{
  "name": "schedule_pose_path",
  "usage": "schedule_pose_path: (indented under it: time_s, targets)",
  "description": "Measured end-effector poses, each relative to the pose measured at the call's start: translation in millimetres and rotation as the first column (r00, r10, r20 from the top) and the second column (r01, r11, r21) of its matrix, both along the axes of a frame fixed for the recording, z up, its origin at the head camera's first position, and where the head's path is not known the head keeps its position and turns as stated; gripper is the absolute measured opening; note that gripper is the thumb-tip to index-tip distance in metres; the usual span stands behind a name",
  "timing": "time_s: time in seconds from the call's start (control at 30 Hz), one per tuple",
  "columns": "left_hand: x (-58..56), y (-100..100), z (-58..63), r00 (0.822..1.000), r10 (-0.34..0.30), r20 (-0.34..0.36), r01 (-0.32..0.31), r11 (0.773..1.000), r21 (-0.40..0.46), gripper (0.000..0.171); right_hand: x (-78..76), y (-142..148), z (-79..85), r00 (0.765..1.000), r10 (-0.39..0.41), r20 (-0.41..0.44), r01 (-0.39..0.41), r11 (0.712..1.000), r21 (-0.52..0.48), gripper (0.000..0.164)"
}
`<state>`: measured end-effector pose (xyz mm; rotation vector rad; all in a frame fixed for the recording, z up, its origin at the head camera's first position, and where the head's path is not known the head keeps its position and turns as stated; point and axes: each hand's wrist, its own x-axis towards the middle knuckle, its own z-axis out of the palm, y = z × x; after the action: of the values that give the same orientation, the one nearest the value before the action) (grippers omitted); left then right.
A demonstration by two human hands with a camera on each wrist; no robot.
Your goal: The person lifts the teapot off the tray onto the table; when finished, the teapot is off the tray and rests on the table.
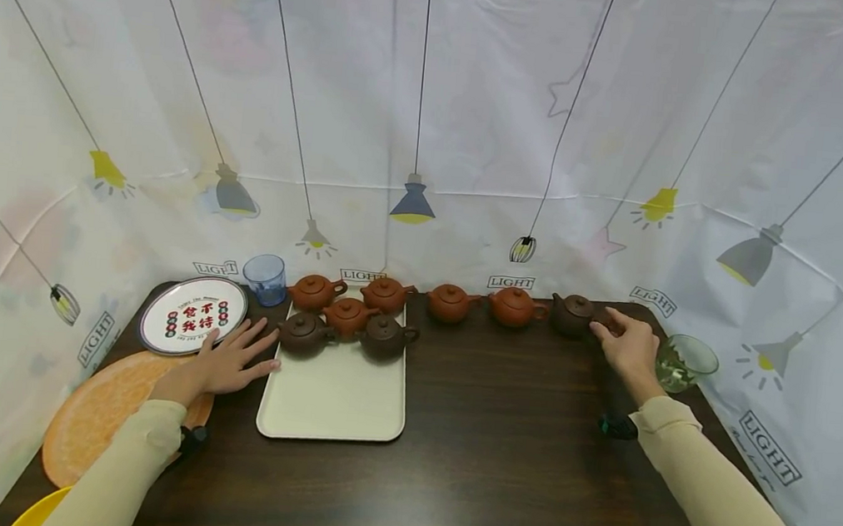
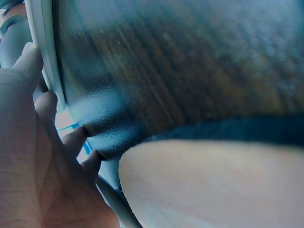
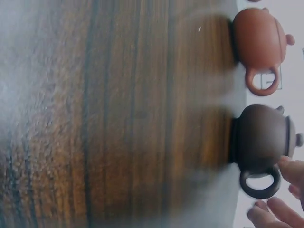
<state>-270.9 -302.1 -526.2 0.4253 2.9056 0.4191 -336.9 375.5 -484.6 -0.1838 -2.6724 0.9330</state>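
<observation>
- Teapots (image 1: 349, 319): five reddish, three dark; five on one tray (image 1: 334, 402)
- Left hand (image 1: 231, 361) spread wide beside tray
- Right hand (image 1: 630, 348) at one dark teapot (image 3: 261, 135); whether gripping, I cannot tell

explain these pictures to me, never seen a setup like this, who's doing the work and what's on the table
There's no machine here: a person works with two bare hands. The wide picture comes from a camera worn on the head; the two close ones come from cameras on the left and right wrists.

On the dark table is a cream tray with five teapots clustered at its far end. Two reddish teapots and a dark teapot stand to its right. A plate, an orange mat and two glasses sit toward the sides.

The left hand lies spread beside the tray, holding nothing. The right hand is at the dark teapot's handle; whether it grips is unclear.
</observation>
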Motion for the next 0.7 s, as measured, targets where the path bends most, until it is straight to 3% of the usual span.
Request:
schedule_pose_path:
  time_s: [0.1,0.23,0.37,0.43,0.57,0.7]
  targets:
    - [3.0,2.1,3.6,1.0,0.002,0.004,-0.002,1.0,0.007,0.084,2.7,-6.2,7.2,0.995,-0.002,-0.101,0.003,1.0,0.014,0.052]
    - [7.5,7.5,16.0,1.0,-0.005,0.012,0.005,1.0,0.013,0.08,5.9,-25.0,22.0,0.968,0.031,-0.247,-0.042,0.998,-0.04,0.048]
    - [9.8,12.5,25.3,1.0,-0.003,0.022,0.003,1.0,-0.013,0.076,7.1,-54.9,35.6,0.927,0.105,-0.361,-0.154,0.982,-0.11,0.042]
    - [9.3,11.8,23.5,1.0,-0.002,0.021,0.003,1.0,-0.017,0.076,7.8,-72.2,39.0,0.901,0.173,-0.397,-0.234,0.966,-0.109,0.041]
    - [6.4,8.7,15.8,1.0,-0.001,0.03,0.001,1.0,0.002,0.078,13.7,-109.5,42.3,0.873,0.333,-0.355,-0.389,0.916,-0.098,0.044]
    - [4.6,6.2,12.8,0.999,-0.003,0.043,0.002,1.0,0.017,0.081,20.0,-149.1,43.6,0.859,0.451,-0.241,-0.487,0.865,-0.119,0.048]
